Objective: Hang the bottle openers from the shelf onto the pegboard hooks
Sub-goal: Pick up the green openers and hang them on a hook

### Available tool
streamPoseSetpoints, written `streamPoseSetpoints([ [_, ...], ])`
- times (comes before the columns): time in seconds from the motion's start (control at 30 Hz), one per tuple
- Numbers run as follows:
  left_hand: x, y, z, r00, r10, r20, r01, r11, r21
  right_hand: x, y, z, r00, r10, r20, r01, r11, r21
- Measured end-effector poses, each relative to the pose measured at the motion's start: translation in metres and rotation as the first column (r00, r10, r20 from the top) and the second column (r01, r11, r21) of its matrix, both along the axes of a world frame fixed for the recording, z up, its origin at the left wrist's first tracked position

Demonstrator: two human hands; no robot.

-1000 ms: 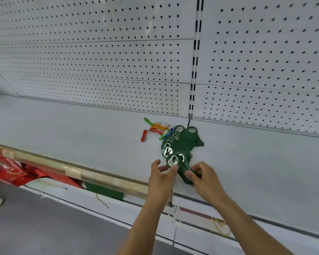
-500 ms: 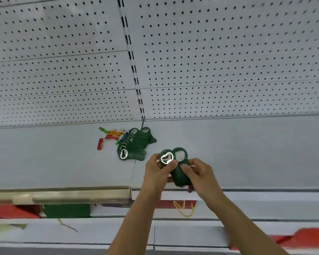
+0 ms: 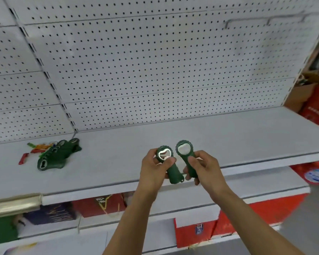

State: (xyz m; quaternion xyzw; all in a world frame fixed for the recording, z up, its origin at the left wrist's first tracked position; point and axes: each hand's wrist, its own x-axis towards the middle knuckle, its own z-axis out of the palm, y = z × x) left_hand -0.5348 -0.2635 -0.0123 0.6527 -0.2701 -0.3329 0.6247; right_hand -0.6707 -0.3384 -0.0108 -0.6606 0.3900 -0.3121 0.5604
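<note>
No legible text; print on dark box [image 3: 50, 215] below shelf blurred.

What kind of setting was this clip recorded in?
Most likely a retail shop aisle mid-restock: white pegboard backing with a wire hook, a long display shelf carrying a pile of green bottle openers, and boxed goods stacked at the aisle's right end.

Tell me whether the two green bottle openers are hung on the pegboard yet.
Not hung: left hand and right hand each hold one green bottle opener above the shelf.
</note>
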Motion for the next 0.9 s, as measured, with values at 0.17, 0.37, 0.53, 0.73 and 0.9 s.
streamPoseSetpoints([
  [0.17, -0.082, -0.035, 0.010, 0.999, -0.040, 0.016, 0.041, 0.998, -0.048, -0.089, -0.032, 0.011, 1.000, -0.015, 0.011, 0.016, 1.000, -0.023],
  [0.37, -0.145, -0.082, 0.031, 0.991, -0.131, 0.039, 0.133, 0.989, -0.065, -0.155, -0.077, 0.032, 0.990, -0.102, 0.094, 0.104, 0.994, -0.020],
  [0.53, -0.171, -0.125, 0.048, 0.983, -0.174, 0.056, 0.179, 0.980, -0.092, -0.183, -0.122, 0.056, 0.975, -0.157, 0.156, 0.168, 0.984, -0.057],
  [0.73, -0.194, -0.184, 0.063, 0.977, -0.203, 0.066, 0.211, 0.966, -0.151, -0.210, -0.185, 0.096, 0.932, -0.211, 0.295, 0.267, 0.950, -0.163],
  [0.9, -0.210, -0.238, 0.080, 0.975, -0.211, 0.069, 0.221, 0.958, -0.181, -0.227, -0.241, 0.135, 0.896, -0.233, 0.378, 0.340, 0.908, -0.246],
])
